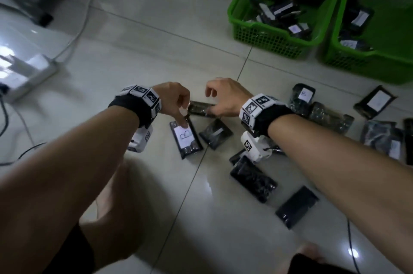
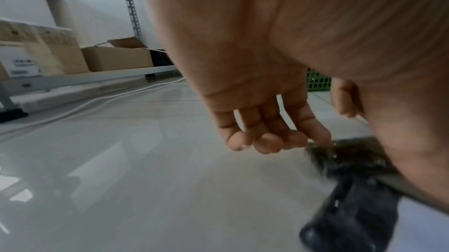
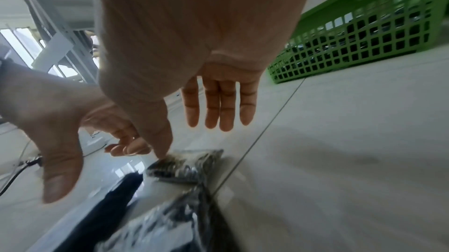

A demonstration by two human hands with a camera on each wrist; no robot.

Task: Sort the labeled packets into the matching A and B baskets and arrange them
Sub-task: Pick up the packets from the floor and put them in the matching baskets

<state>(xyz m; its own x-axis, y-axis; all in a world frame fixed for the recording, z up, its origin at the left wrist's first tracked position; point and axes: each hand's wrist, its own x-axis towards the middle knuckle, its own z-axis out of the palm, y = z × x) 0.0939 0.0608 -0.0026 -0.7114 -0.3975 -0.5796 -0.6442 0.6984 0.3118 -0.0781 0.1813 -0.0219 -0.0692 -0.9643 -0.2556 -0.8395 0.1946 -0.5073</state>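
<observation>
A dark packet (image 1: 200,108) (image 2: 347,156) (image 3: 187,166) lies flat on the tiled floor between my hands. My right hand (image 1: 211,101) (image 3: 192,139) hovers over it with its fingers straight and only the thumb tip touching the packet's near end. My left hand (image 1: 186,113) (image 2: 279,141) has loosely curled fingers whose tips reach the packet's left edge. Its thumb hangs apart, over a packet labelled B (image 1: 186,137). Two green baskets (image 1: 245,23) (image 1: 357,57) stand at the far right, each holding labelled packets.
Several more dark packets (image 1: 330,117) lie scattered on the floor to the right and near my right forearm. A white power strip (image 1: 29,72) and cables lie at the left. Cardboard boxes (image 2: 116,58) stand on a low shelf. My knee (image 1: 111,206) is below.
</observation>
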